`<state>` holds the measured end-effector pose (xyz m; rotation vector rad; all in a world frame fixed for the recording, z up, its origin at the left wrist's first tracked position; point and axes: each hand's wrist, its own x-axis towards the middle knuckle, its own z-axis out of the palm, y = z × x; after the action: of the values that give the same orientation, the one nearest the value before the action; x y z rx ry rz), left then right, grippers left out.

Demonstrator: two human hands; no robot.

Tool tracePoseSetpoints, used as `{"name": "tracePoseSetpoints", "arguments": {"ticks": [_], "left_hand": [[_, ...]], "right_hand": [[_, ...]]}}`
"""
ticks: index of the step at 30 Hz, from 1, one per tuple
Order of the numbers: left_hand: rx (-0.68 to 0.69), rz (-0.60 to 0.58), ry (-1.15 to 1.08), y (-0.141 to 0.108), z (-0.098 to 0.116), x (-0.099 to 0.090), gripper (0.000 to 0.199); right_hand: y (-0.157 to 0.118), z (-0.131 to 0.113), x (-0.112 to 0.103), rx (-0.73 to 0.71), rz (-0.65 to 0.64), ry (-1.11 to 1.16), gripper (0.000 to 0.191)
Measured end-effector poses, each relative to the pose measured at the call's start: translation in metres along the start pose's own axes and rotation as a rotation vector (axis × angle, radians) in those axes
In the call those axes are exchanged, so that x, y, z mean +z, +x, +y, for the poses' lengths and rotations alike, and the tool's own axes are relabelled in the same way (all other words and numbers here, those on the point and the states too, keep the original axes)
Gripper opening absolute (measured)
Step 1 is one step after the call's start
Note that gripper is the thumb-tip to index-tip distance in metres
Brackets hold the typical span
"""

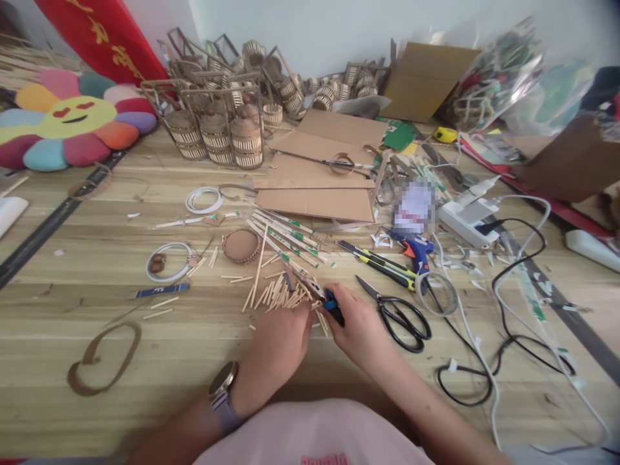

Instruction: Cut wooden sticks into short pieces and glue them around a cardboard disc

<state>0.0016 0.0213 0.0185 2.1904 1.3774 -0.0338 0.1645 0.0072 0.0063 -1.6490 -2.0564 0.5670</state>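
My right hand (356,323) is closed round the blue and black handles of a pair of pliers (314,289), whose metal jaws point away to the upper left. Close beside it, my left hand (283,336) is closed in a pinch on a thin wooden stick (316,306), mostly hidden by the fingers and the pliers. Short pieces of wooden stick (278,292) lie scattered under and beyond both hands. Longer chopsticks in printed paper wrappers (285,236) lie behind them. A small round brown base with a braided rim (241,246) sits left of these.
Right of my hands lie black-handled scissors (404,320), utility knives (382,263), a tape roll (436,294) and a blue glue gun (416,248). Cables trail from a power strip (467,223). Cardboard (314,197) and small woven lanterns (247,139) stand farther back.
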Motion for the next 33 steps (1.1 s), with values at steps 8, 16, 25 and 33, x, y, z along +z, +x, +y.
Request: {"name": "tracePoseSetpoints", "arguments": {"ticks": [8,16,25,33], "left_hand": [[-0.054,0.001,0.167,-0.001,0.004,0.000,0.039],[-0.071,0.046,0.182,0.001,0.003,0.003,0.039],[-0.144,0.097,0.116,0.001,0.005,0.004,0.030],[0.103,-0.230,-1.156,0.005,-0.021,-0.013,0.040]], "right_hand": [[0.002,-0.003,0.013,0.053,0.033,-0.016,0.022],[0.003,-0.005,0.016,0.074,0.038,-0.056,0.024],[0.010,-0.009,0.018,0.110,0.061,-0.032,0.023],[0.018,0.005,-0.029,0.221,-0.113,0.762,0.017]]}}
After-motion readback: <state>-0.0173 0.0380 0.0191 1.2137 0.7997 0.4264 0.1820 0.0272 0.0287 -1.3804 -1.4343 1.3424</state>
